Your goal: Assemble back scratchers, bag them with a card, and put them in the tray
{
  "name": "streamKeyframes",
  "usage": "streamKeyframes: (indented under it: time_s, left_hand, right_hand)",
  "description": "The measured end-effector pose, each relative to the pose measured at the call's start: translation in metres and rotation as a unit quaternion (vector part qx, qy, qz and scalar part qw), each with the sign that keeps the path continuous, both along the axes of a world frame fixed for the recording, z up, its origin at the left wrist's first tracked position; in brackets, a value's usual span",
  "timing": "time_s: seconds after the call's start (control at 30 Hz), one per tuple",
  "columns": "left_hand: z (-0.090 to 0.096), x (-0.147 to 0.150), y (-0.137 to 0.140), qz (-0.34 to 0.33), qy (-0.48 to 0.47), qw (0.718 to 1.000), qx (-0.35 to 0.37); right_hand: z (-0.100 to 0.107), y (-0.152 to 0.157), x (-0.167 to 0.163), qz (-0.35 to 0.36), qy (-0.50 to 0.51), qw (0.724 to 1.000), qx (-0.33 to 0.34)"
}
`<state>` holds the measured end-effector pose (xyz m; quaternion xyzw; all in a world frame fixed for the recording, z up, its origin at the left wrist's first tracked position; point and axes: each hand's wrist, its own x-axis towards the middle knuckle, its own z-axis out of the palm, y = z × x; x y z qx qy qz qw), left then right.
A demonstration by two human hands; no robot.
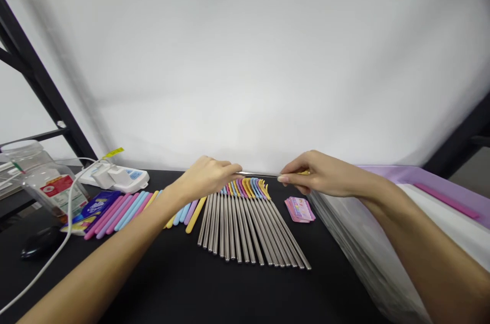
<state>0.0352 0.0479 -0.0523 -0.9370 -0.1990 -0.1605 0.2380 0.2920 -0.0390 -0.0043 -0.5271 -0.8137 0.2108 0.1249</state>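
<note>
Rod (260, 174) pinched by both L hand (209, 176) & R hand (316, 173) could slip if grip's weak, scattering metal rods (246, 232) nearby b/c they're prob loose.

1. Slim, cylindrical metal rods (247, 232): plain silver, with curved tips (249, 189) at the far end in yellow, blue, purple and pink.
2. Long, rounded sticks (130, 212) at left: solid pink, purple, pale blue, yellow.
3. Small rectangular cards (301, 208) at right: printed pink.
4. Flat tabletop (229, 293): plain black.

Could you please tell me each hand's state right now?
Left hand: at one end of a metal rod; grip unclear.
Right hand: closed, holding the rod's other end.
</note>
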Motion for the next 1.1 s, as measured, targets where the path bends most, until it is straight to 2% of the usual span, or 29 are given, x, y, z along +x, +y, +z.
streamKeyframes:
  time_s: [0.1, 0.17, 0.27, 0.37, 0.53, 0.7, 0.8, 0.87, 1.03, 1.1]
  left_hand:
    - [0.001, 0.004, -0.003, 0.023, 0.006, 1.000, 0.001]
    - [0.002, 0.012, -0.011, 0.031, -0.005, 0.999, 0.009]
    - [0.002, 0.019, -0.020, 0.035, -0.022, 0.999, 0.015]
    - [0.004, 0.008, -0.013, 0.047, -0.019, 0.999, 0.019]
    - [0.014, -0.014, 0.007, 0.088, -0.051, 0.995, 0.016]
    - [0.012, 0.015, -0.018, 0.108, -0.093, 0.989, 0.035]
    - [0.008, 0.026, -0.027, 0.105, -0.097, 0.989, 0.039]
    - [0.007, 0.019, -0.020, 0.113, -0.089, 0.989, 0.035]
    - [0.008, -0.018, 0.015, 0.150, -0.107, 0.983, 0.009]
    - [0.007, -0.018, 0.017, 0.174, -0.122, 0.977, 0.016]
  right_hand:
    - [0.002, -0.002, -0.003, -0.036, -0.062, 0.996, 0.050]
    - [-0.001, -0.001, -0.012, -0.051, -0.069, 0.993, 0.081]
    - [-0.006, 0.001, -0.021, -0.030, -0.055, 0.995, 0.083]
    - [-0.007, 0.004, -0.016, -0.023, -0.046, 0.995, 0.088]
    - [-0.002, 0.007, 0.003, -0.072, -0.063, 0.985, 0.140]
    - [-0.009, 0.008, -0.015, -0.083, -0.150, 0.963, 0.210]
    - [-0.014, 0.008, -0.028, -0.119, -0.200, 0.941, 0.245]
    - [-0.015, 0.009, -0.028, -0.145, -0.213, 0.932, 0.253]
    - [-0.010, 0.012, -0.008, -0.169, -0.210, 0.938, 0.219]
    - [-0.011, 0.014, -0.007, -0.178, -0.215, 0.934, 0.222]
